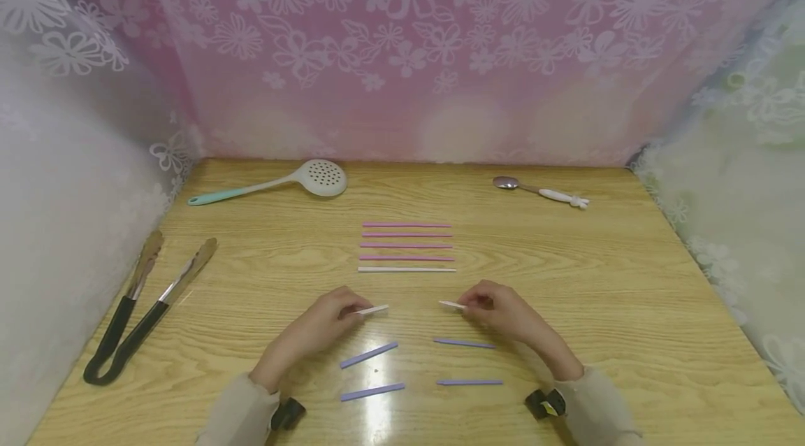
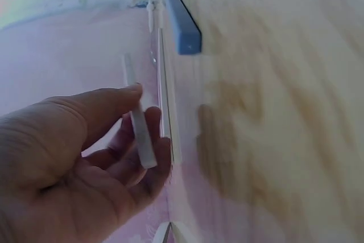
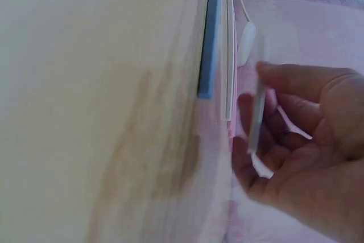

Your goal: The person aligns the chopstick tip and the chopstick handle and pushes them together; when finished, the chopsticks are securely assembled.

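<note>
My left hand (image 1: 328, 320) pinches a short white chopstick piece (image 2: 138, 123) between thumb and fingers, raised over the table. Facing it, my right hand (image 1: 502, 307) pinches another short white chopstick piece (image 3: 259, 115); a gap separates the two pieces. Beyond the hands lies a full-length white chopstick (image 1: 407, 269), with several pink chopsticks (image 1: 406, 246) in parallel rows behind it. Nearer the body, two blue-violet chopstick pieces (image 1: 372, 391) lie on the left, and two thinner ones (image 1: 469, 382) on the right.
A slotted skimmer (image 1: 323, 178) with a mint handle lies at the back left. Black-handled tongs (image 1: 128, 344) rest spread on the left. A spoon (image 1: 556, 195) with a white handle is at the back right. Floral curtains (image 1: 402, 82) enclose the wooden table (image 1: 660, 334).
</note>
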`<state>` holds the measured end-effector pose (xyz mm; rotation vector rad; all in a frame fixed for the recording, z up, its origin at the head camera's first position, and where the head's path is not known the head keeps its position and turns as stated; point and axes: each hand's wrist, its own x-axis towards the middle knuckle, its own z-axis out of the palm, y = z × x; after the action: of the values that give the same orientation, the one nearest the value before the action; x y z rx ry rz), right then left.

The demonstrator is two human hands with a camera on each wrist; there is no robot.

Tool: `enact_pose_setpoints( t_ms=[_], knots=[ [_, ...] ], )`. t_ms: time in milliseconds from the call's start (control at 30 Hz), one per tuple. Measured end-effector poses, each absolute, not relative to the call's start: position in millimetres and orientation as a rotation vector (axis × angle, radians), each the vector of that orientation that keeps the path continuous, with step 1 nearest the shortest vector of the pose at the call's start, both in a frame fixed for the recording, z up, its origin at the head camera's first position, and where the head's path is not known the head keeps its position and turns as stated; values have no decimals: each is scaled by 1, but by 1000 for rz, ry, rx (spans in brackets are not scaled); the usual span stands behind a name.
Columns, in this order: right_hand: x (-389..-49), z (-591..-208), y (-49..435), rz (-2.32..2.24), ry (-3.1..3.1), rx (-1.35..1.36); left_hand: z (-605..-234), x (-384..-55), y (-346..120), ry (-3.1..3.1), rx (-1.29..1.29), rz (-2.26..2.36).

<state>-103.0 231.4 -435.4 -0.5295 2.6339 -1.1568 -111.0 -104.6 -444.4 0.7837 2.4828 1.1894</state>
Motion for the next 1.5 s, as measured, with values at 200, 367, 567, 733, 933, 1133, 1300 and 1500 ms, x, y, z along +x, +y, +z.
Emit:
enact_pose_setpoints(
  t_ms=[200, 367, 567, 733, 933, 1133, 1300, 1500],
  knots=[
    [-93, -427, 211, -1302, 2615, -567, -436, -112, -90, 2457, 868, 1300],
    [-85, -420, 198, -1389, 2639, -676, -429, -109, -81, 2423, 929, 1350],
    [-80, -413, 192, -1425, 2655, -706, -425, -106, -77, 2386, 952, 1391],
    [-79, -412, 191, -1429, 2645, -686, -426, -107, -77, 2378, 986, 1409],
    [-81, -408, 192, -1434, 2678, -652, -422, -108, -78, 2399, 1023, 1394],
    [-89, -397, 191, -1493, 2762, -665, -410, -114, -73, 2431, 1111, 1443],
    [-92, -389, 191, -1519, 2809, -689, -400, -118, -70, 2466, 1160, 1503],
    [-91, -385, 191, -1486, 2838, -740, -396, -118, -70, 2467, 1171, 1518]
  ],
)
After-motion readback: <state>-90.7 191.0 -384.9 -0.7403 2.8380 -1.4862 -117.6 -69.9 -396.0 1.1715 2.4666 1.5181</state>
